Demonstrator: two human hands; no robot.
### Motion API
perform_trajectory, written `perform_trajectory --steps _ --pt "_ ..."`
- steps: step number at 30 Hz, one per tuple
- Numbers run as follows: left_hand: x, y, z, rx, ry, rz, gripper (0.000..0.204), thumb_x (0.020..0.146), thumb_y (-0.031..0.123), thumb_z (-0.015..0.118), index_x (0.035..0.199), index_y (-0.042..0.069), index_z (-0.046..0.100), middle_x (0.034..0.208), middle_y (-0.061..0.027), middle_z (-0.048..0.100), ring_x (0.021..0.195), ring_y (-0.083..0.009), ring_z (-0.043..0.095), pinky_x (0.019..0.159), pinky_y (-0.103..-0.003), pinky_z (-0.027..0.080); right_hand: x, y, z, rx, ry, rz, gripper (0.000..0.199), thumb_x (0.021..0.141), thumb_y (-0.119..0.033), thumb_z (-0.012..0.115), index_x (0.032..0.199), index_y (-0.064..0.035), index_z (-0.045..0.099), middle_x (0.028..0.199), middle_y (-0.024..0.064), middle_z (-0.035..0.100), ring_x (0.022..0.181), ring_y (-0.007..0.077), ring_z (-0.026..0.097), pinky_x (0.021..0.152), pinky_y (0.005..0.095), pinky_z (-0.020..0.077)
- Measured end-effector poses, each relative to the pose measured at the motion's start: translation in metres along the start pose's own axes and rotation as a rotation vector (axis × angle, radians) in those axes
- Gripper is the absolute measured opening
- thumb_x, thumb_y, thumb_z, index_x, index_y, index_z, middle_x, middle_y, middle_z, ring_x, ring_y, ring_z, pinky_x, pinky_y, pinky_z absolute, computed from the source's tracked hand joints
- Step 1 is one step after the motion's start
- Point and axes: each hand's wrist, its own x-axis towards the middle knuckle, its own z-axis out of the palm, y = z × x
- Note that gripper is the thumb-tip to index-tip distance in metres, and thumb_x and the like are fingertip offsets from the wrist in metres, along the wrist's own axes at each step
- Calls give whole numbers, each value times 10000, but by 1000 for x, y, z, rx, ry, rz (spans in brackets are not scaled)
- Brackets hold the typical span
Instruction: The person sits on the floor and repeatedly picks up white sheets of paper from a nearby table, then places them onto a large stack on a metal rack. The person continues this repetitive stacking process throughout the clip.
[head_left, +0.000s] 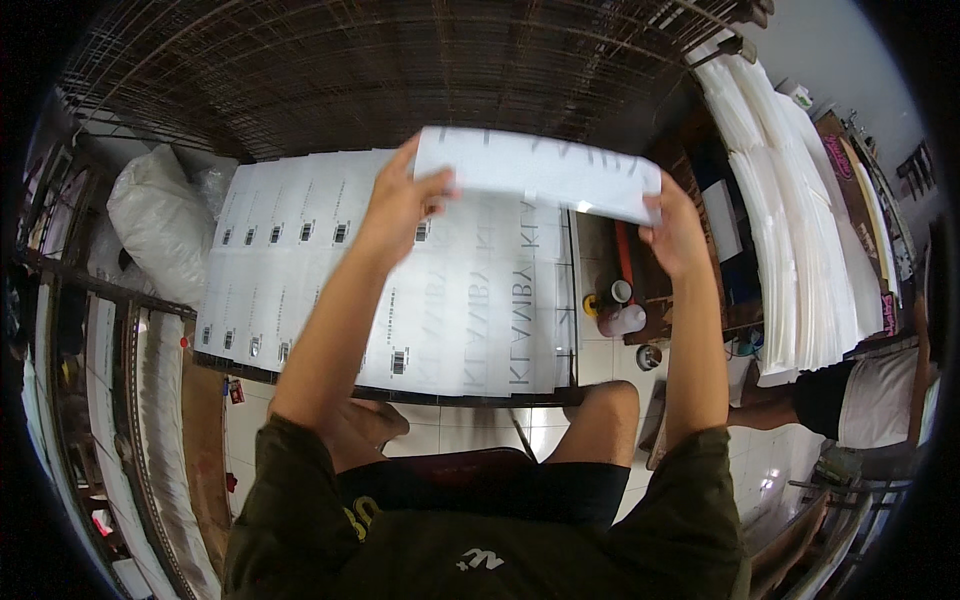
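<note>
A white printed sheet (535, 170), bent or folded into a long band, is stretched between my two hands above the far side of the table. My left hand (412, 195) grips its left end, thumb in front. At the other end, my right hand (672, 225) pinches the lower right corner. Below lie overlapping white printed sheets (440, 300) in rows across a dark rack-like table. Small barcodes show on the left ones, large grey lettering on the right ones. Whether the held piece is one layer or several, I cannot tell.
Tall metal wire racks (330, 70) rise behind the table. A stuffed white plastic bag (160, 220) stands left. Right of the table are bottles (622, 318) and high stacks of white sheets (800, 220). Another person (840, 400) is partly visible at far right.
</note>
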Motion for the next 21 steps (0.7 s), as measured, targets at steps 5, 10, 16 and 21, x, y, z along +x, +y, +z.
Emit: perform_trajectory --steps 5,10,16,21 --pt "-27 -128 -11 -2 43 -273 604 801 31 624 1354 53 381 931 -80 640 751 -140 615 619 -252 442 -20 111 -35 87 98 255 347 764 -19 483 1092 -91 573 823 -21 567 612 46 451 404 180 281" --pt "5 -258 -29 304 158 -304 635 757 62 653 1338 26 400 921 -148 643 819 -185 643 689 -310 510 8 236 -50 -139 310 347 423 779 -1 554 1188 -107 532 881 24 601 706 96 537 465 204 398" --pt "15 -312 -35 852 276 -62 567 694 112 705 1225 27 526 921 -201 642 740 -269 654 674 -347 521 20 296 -47 -285 446 345 487 793 14 550 1262 -89 471 933 82 583 752 168 589 544 281 537" --pt "16 -296 -24 875 273 -105 458 702 147 692 1132 28 590 826 -179 664 720 -302 652 676 -374 513 28 312 -56 -367 501 333 482 798 22 544 1262 -92 476 924 80 581 718 176 606 531 278 547"
